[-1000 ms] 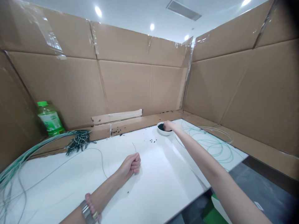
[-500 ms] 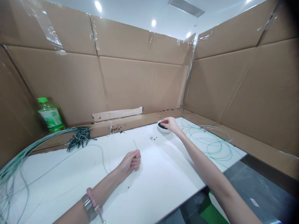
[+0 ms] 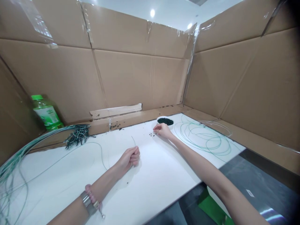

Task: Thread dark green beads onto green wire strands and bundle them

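Observation:
My left hand (image 3: 130, 158) is closed on a thin green wire (image 3: 102, 156), whose short end sticks up above the fingers over the white board (image 3: 150, 187). My right hand (image 3: 162, 130) is pinched closed just in front of a white bowl (image 3: 172, 124) full of small dark pieces (image 3: 165, 121). Whatever sits between its fingertips is too small to make out. A few loose dark bits (image 3: 152, 135) lie on the board beside these fingertips.
Coils of green wire (image 3: 211, 140) lie on the right of the board. A wire bundle with dark ends (image 3: 78, 136) lies at the left, near a green bottle (image 3: 48, 114). Cardboard walls (image 3: 131, 75) stand behind and at both sides.
My right hand has come out of the bowl and moved left and toward me, uncovering the dark pieces. My left hand keeps its hold on the wire. The view has tilted slightly down.

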Available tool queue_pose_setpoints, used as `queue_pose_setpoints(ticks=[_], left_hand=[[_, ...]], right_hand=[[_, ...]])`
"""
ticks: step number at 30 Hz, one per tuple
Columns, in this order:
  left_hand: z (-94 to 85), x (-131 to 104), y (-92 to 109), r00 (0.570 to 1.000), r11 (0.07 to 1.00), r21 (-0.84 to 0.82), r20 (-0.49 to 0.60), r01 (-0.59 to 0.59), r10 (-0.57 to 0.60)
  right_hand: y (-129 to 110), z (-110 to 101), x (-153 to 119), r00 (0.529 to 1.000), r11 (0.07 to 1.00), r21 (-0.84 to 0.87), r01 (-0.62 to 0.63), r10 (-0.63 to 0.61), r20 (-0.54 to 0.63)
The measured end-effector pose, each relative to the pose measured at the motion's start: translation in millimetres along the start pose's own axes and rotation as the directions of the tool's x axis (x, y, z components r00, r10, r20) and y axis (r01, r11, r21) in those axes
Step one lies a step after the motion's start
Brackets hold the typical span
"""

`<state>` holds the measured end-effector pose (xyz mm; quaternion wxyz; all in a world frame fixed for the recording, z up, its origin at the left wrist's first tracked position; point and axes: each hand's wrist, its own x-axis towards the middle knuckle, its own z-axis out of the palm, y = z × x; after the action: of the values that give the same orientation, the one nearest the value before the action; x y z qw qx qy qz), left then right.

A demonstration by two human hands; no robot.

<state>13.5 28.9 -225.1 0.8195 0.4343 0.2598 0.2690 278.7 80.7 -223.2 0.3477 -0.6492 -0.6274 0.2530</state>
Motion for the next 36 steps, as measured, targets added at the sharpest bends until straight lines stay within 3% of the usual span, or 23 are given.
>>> queue_pose_setpoints(ticks=[17, 25, 30, 36], left_hand=[[-1.0, 1, -1, 1.000, 1.000, 0.006, 0.005, -0.001, 0.001], [1.0, -1, 0, 1.000, 1.000, 0.008, -0.017, -0.005, 0.005], [2.7, -1, 3, 0.993, 0.997, 0.017, -0.095, -0.072, 0.073], [15.0, -6, 34, 0.938, 0.965, 0.104, -0.231, -0.241, 0.259]], right_hand=[[-8, -9, -2, 0.999, 0.991, 0.134, -0.009, 0.015, -0.047], [-23, -35, -8, 0.993, 0.970, 0.237, 0.060, -0.034, -0.110], [-42, -41, -23, 0.989, 0.934, 0.336, 0.126, -0.094, -0.110], [-69, -17, -42, 0.986, 0.865, 0.480, 0.144, -0.165, 0.001]])
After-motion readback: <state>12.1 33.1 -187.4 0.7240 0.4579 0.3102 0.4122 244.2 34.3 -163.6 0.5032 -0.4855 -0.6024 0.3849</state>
